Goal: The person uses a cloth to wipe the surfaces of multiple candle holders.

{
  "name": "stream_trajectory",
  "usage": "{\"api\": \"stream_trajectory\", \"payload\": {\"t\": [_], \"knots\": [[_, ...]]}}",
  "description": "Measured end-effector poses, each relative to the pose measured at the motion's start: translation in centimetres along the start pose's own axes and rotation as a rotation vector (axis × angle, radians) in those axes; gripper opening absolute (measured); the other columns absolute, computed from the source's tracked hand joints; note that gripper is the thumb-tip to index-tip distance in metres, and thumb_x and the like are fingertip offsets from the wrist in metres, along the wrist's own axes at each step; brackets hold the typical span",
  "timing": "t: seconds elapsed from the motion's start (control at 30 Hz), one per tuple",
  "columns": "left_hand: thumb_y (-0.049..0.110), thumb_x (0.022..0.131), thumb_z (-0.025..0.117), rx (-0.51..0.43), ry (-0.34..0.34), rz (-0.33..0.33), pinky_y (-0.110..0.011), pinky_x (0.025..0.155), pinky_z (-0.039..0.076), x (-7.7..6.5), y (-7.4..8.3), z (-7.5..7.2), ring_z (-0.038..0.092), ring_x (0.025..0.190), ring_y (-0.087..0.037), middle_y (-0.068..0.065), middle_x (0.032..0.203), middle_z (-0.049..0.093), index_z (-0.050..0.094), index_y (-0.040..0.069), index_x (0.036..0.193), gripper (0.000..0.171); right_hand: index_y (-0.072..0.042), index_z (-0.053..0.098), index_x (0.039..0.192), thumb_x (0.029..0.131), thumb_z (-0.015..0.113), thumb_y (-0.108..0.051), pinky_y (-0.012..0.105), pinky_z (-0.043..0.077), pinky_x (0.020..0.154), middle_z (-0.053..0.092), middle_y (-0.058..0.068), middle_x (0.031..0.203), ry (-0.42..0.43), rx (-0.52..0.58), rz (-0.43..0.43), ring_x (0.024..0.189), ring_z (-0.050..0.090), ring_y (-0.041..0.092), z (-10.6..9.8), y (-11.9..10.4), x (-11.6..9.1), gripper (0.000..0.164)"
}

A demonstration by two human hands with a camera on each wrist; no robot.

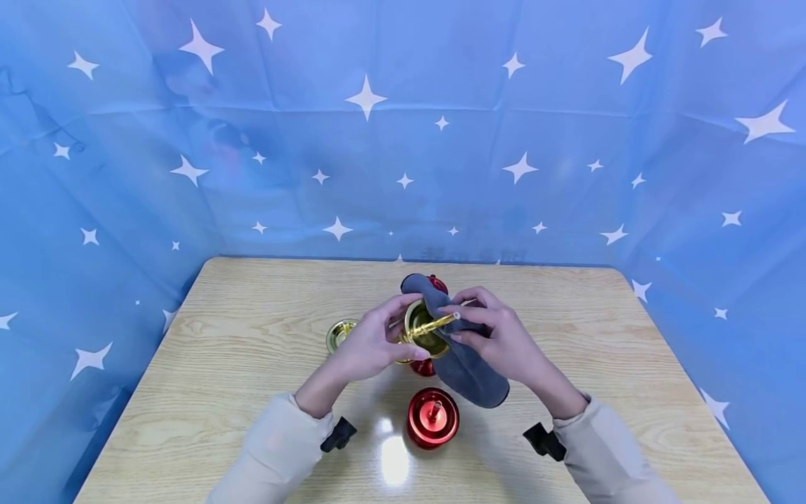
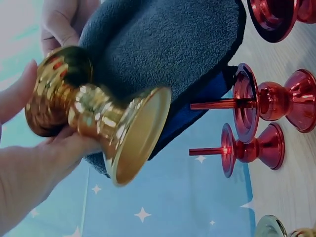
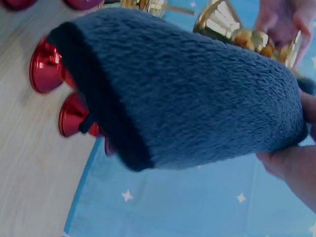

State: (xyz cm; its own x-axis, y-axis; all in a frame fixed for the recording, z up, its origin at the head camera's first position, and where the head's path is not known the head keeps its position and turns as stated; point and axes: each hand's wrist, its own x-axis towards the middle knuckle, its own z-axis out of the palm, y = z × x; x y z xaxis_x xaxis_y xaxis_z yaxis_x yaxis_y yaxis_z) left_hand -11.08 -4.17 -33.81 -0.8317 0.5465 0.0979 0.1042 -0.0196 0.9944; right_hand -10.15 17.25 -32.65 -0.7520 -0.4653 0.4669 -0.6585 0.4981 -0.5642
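Note:
A shiny gold candlestick [image 1: 433, 343] is in my left hand [image 1: 368, 343], held above the table with fingers and thumb curled round its cup. The candlestick is tilted, and its thin spike points up to the right in the head view. My right hand [image 1: 504, 339] pinches a dark grey cloth [image 1: 469, 374] that hangs down beside the cup. In the left wrist view the cloth [image 2: 163, 49] lies behind the gold candlestick [image 2: 101, 113], whose flared base faces the table. From the right wrist, the cloth [image 3: 197, 94] covers much of the scene, hiding where it meets the cup.
A red candlestick [image 1: 433, 418] stands on the wooden table [image 1: 252, 301] nearest the person. More red candlesticks [image 2: 291, 96] stand farther back, partly hidden by hands and cloth. Another gold candlestick [image 1: 338, 334] is left of them. A blue star-patterned curtain [image 1: 403, 140] surrounds the table's back and sides.

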Motion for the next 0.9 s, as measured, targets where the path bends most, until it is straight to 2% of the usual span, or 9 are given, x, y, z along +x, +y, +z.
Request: {"api": "stream_trajectory", "payload": {"t": [0.17,0.23,0.33,0.47,0.57,0.67,0.8,0.9], "knots": [[-0.009,0.073,0.070,0.012,0.150,0.052,-0.027,0.093,0.042,0.2,-0.3,0.4,0.045,0.120,-0.026,-0.017,0.128,0.046,0.034,-0.002,0.136,0.073,0.006,0.065,0.106,0.073,0.072,0.007,0.028,0.048,0.061,0.052,0.014,0.105,0.054,0.012,0.121,0.084,0.054,0.021,0.9,-0.8,-0.4,0.034],[-0.009,0.073,0.070,0.018,0.167,0.070,-0.027,0.092,0.043,0.2,-0.4,0.5,0.046,0.120,-0.027,-0.018,0.127,0.046,0.033,-0.003,0.136,0.074,0.006,0.064,0.108,0.074,0.071,0.005,0.027,0.047,0.059,0.051,0.014,0.105,0.058,0.020,0.151,0.083,0.053,0.021,1.1,-1.2,-0.4,0.035],[-0.009,0.073,0.071,0.027,0.114,0.069,-0.027,0.092,0.043,0.1,-0.2,0.3,0.046,0.120,-0.025,-0.017,0.128,0.045,0.034,-0.002,0.136,0.073,0.005,0.065,0.106,0.074,0.071,0.007,0.027,0.049,0.062,0.051,0.014,0.106,0.048,0.031,0.154,0.085,0.054,0.022,0.7,-1.3,-0.4,0.033],[-0.010,0.075,0.068,0.016,-0.052,0.035,-0.030,0.092,0.043,-0.3,0.1,-0.4,0.047,0.119,-0.027,-0.018,0.129,0.044,0.033,-0.002,0.136,0.072,0.001,0.067,0.103,0.072,0.069,0.013,0.029,0.050,0.068,0.052,0.010,0.106,-0.014,0.045,0.076,0.091,0.053,0.023,-0.1,-0.8,-0.2,0.034],[-0.011,0.077,0.066,-0.001,-0.139,0.009,-0.032,0.095,0.041,-0.5,0.3,-0.8,0.045,0.121,-0.028,-0.020,0.132,0.042,0.030,-0.004,0.138,0.071,-0.002,0.067,0.105,0.072,0.069,0.013,0.029,0.049,0.071,0.052,0.009,0.107,-0.065,0.069,0.015,0.095,0.052,0.023,-0.5,-0.4,0.0,0.036],[-0.011,0.078,0.064,-0.037,-0.153,-0.001,-0.032,0.096,0.040,-0.6,0.2,-1.0,0.043,0.122,-0.029,-0.021,0.133,0.041,0.027,-0.004,0.138,0.071,-0.003,0.065,0.106,0.074,0.068,0.011,0.028,0.049,0.074,0.052,0.008,0.109,-0.088,0.105,0.025,0.097,0.051,0.022,-0.6,-0.2,0.1,0.035],[-0.009,0.080,0.063,-0.106,-0.131,0.015,-0.033,0.093,0.043,-0.6,-0.1,-1.0,0.046,0.119,-0.030,-0.022,0.130,0.043,0.031,-0.005,0.134,0.063,-0.004,0.064,0.109,0.076,0.068,0.009,0.026,0.049,0.078,0.052,0.007,0.111,-0.077,0.175,0.133,0.099,0.052,0.021,-0.5,-0.4,0.0,0.035],[-0.005,0.082,0.063,-0.130,-0.103,0.039,-0.030,0.096,0.040,-0.5,-0.3,-0.9,0.044,0.121,-0.027,-0.020,0.132,0.042,0.034,-0.005,0.133,0.059,-0.002,0.063,0.111,0.077,0.067,0.009,0.025,0.050,0.076,0.051,0.009,0.112,-0.043,0.237,0.217,0.098,0.054,0.021,-0.3,-0.5,-0.1,0.036]]}}
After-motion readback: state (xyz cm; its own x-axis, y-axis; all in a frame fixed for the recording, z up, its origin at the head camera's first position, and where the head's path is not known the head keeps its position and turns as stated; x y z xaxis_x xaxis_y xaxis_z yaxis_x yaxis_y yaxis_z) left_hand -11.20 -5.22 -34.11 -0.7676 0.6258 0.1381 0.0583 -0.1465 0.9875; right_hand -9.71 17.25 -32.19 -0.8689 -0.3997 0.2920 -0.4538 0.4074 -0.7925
